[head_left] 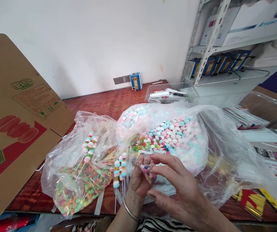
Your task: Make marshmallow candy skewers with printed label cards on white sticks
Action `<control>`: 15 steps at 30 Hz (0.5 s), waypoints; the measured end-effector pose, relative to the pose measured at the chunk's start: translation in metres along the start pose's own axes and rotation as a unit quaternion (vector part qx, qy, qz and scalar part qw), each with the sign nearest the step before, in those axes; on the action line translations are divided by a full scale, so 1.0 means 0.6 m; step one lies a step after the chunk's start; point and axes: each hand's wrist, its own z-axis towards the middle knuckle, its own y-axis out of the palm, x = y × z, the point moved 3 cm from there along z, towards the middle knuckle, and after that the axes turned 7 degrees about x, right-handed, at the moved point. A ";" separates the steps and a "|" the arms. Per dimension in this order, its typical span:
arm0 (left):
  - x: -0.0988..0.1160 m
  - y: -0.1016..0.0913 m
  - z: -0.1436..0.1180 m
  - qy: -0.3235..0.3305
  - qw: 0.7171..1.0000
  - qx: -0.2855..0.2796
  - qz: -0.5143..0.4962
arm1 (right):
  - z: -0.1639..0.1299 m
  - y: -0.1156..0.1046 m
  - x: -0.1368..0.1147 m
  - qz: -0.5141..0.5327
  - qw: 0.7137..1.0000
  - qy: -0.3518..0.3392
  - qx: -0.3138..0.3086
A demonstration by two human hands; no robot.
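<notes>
Cardboard box [15, 122] at left: green and red print, characters too small to read. Left hand [138, 180], fingers curled, pinches small printed wrapper [147, 172] above table edge, before bag of pastel candies [174, 135]. Right hand [177, 183], fingers half-open, touches same wrapper. Candy skewers [119, 170] just left.

There is one view only, from a camera worn on the person's head, looking forward and down across the red-brown tabletop [109, 100]. It sits close: the left hand [138, 180] and right hand [177, 187] fill the lower middle, just under the lens. Farther off, the view reaches the white wall [99, 38] straight ahead, a cardboard box [15, 112] at the left edge and a metal shelf rack [215, 29] at upper right.
</notes>
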 end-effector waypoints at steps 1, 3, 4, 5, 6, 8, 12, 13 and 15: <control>0.002 0.004 -0.002 -0.003 0.999 -0.030 -0.030 | 0.001 -0.002 -0.003 0.011 1.000 -0.003 -0.002; 0.008 0.008 -0.005 0.000 0.995 -0.067 -0.070 | 0.003 -0.006 -0.009 0.021 1.000 -0.011 0.001; 0.010 0.009 -0.006 0.002 0.994 -0.072 -0.078 | 0.003 -0.007 -0.012 0.021 1.000 -0.016 0.005; 0.012 0.008 -0.006 0.003 0.994 -0.072 -0.084 | 0.004 -0.007 -0.014 0.020 1.000 -0.021 0.007; 0.014 0.007 -0.006 0.005 0.993 -0.072 -0.092 | 0.004 -0.006 -0.016 0.020 0.999 -0.025 0.006; 0.019 0.003 -0.005 0.011 0.992 -0.071 -0.103 | 0.005 -0.002 -0.019 0.021 1.000 -0.022 -0.002; 0.042 -0.011 -0.012 0.027 0.991 -0.059 -0.117 | 0.020 0.012 -0.023 0.034 0.999 -0.008 0.009; 0.053 -0.017 -0.017 0.030 0.989 -0.059 -0.129 | 0.030 0.018 -0.024 0.041 0.999 -0.005 0.021; 0.083 -0.030 -0.032 0.047 0.984 -0.062 -0.160 | 0.055 0.037 -0.022 0.060 0.997 0.012 0.036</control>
